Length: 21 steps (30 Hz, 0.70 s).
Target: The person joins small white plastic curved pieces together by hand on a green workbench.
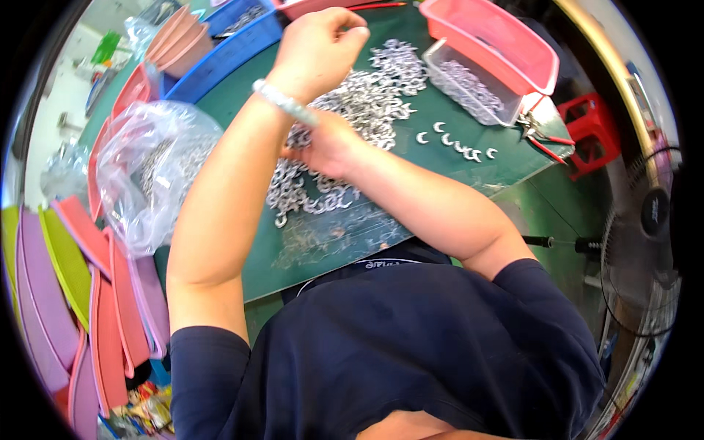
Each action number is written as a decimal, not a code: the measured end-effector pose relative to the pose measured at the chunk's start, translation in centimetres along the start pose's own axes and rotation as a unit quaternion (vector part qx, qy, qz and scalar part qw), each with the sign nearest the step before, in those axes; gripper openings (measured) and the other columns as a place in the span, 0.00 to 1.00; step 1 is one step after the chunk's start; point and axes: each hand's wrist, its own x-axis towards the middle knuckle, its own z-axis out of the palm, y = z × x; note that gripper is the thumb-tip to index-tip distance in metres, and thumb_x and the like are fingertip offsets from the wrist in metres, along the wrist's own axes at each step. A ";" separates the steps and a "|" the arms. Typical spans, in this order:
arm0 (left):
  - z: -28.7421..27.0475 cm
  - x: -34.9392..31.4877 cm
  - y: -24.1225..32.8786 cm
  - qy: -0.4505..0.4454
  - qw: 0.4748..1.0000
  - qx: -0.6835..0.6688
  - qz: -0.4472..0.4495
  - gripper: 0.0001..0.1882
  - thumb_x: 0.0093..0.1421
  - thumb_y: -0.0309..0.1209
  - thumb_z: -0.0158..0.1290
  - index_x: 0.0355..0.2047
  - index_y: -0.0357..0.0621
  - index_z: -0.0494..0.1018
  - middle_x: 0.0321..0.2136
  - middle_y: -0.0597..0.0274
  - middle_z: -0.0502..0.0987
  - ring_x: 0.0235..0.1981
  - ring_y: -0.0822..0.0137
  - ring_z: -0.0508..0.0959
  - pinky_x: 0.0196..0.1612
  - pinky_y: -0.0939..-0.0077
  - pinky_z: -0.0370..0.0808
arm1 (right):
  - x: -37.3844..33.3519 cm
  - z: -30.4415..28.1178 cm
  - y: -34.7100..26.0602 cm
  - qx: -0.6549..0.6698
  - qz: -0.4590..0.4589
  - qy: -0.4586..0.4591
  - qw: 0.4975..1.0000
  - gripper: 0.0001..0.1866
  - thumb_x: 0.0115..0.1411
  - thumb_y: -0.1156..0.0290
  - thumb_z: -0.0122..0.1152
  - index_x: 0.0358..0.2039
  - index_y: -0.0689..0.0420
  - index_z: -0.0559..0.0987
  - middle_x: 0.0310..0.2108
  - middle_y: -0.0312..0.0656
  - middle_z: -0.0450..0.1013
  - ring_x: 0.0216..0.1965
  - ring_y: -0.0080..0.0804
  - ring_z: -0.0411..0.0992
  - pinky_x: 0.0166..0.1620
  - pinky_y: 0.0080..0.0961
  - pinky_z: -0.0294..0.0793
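A wide heap of small silver hook-shaped metal pieces (pixel 374 92) lies on the green table mat (pixel 447 172). My left hand (pixel 317 53), with a bead bracelet on the wrist, is raised over the far side of the heap. Its fingers are pinched together, and anything between them is too small to see. My right hand (pixel 331 144) rests on the near part of the heap. My left forearm crosses over it and hides its fingers. To the right, a short row of several C-shaped pieces (pixel 458 144) is laid out apart from the heap.
A clear box of metal parts (pixel 469 86) and a pink tray (pixel 506 40) stand at the back right, with red-handled pliers (pixel 546 136) beside them. A clear bag of parts (pixel 154 172), a blue crate (pixel 231 48) and stacked coloured trays (pixel 81 293) are on the left. A fan (pixel 645 242) stands at the right.
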 end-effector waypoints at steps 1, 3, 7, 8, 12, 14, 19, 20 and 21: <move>-1.5 -1.4 -0.3 0.017 0.999 -0.019 -0.029 0.12 0.54 0.33 0.50 0.35 0.38 0.73 0.21 0.66 0.73 0.21 0.79 0.69 0.25 0.83 0.66 | 0.6 -0.6 0.0 0.027 0.013 -0.018 0.999 0.13 0.60 0.66 0.43 0.35 0.65 0.66 0.33 0.51 0.67 0.32 0.44 0.71 0.33 0.31 0.77; -4.1 -4.9 -2.2 0.061 0.997 -0.009 -0.055 0.11 0.55 0.31 0.50 0.34 0.36 0.73 0.24 0.67 0.73 0.26 0.80 0.69 0.30 0.85 0.67 | 0.4 -0.7 0.1 0.074 0.009 -0.050 0.996 0.16 0.61 0.65 0.41 0.34 0.68 0.65 0.35 0.55 0.65 0.36 0.49 0.70 0.38 0.34 0.76; -6.1 -12.1 -4.1 0.076 0.967 -0.090 -0.224 0.08 0.56 0.27 0.49 0.34 0.35 0.72 0.27 0.69 0.74 0.29 0.82 0.69 0.34 0.87 0.66 | 0.4 -0.4 0.5 0.060 0.017 -0.051 0.997 0.16 0.61 0.64 0.41 0.34 0.68 0.65 0.36 0.53 0.64 0.40 0.47 0.69 0.44 0.37 0.74; -5.7 -13.2 -4.4 0.079 0.968 -0.115 -0.208 0.07 0.54 0.27 0.49 0.32 0.36 0.73 0.24 0.68 0.74 0.26 0.81 0.70 0.31 0.86 0.67 | 0.1 -0.2 0.6 0.035 0.018 -0.048 0.998 0.17 0.62 0.62 0.39 0.36 0.68 0.66 0.38 0.51 0.63 0.42 0.45 0.68 0.46 0.36 0.72; -4.3 -16.0 -4.6 0.095 0.974 -0.091 -0.184 0.07 0.49 0.25 0.53 0.30 0.40 0.74 0.20 0.70 0.73 0.18 0.82 0.63 0.22 0.86 0.65 | -0.2 -0.2 1.0 0.018 0.011 -0.050 0.999 0.17 0.61 0.62 0.42 0.37 0.67 0.66 0.37 0.48 0.63 0.42 0.39 0.66 0.46 0.35 0.71; -3.4 -16.5 -3.6 0.125 0.974 -0.056 -0.181 0.07 0.45 0.26 0.57 0.27 0.41 0.73 0.18 0.71 0.70 0.15 0.80 0.61 0.19 0.85 0.62 | -0.4 0.2 0.9 0.003 0.015 -0.054 0.998 0.18 0.62 0.60 0.40 0.39 0.65 0.67 0.39 0.47 0.62 0.42 0.39 0.66 0.46 0.32 0.68; -2.4 -16.5 -4.2 0.149 0.981 0.007 -0.126 0.13 0.41 0.29 0.59 0.29 0.42 0.71 0.19 0.67 0.71 0.16 0.75 0.65 0.20 0.81 0.65 | -0.6 -0.1 1.6 -0.001 0.008 -0.068 0.998 0.18 0.62 0.60 0.40 0.40 0.64 0.68 0.40 0.47 0.64 0.43 0.37 0.65 0.47 0.33 0.66; -2.5 -16.5 -4.3 0.142 0.982 0.015 -0.123 0.14 0.41 0.29 0.60 0.29 0.42 0.71 0.19 0.67 0.71 0.16 0.74 0.65 0.20 0.80 0.65 | -0.6 -0.1 1.6 -0.006 0.008 -0.073 0.997 0.19 0.62 0.60 0.38 0.41 0.64 0.68 0.42 0.47 0.64 0.44 0.37 0.65 0.49 0.33 0.65; -2.5 -16.5 -4.2 0.148 0.981 0.010 -0.128 0.14 0.41 0.27 0.60 0.30 0.41 0.72 0.18 0.68 0.70 0.16 0.76 0.63 0.20 0.82 0.64 | -0.6 -0.2 1.6 -0.010 0.009 -0.077 0.997 0.20 0.63 0.60 0.37 0.42 0.64 0.67 0.43 0.46 0.64 0.45 0.37 0.65 0.50 0.32 0.65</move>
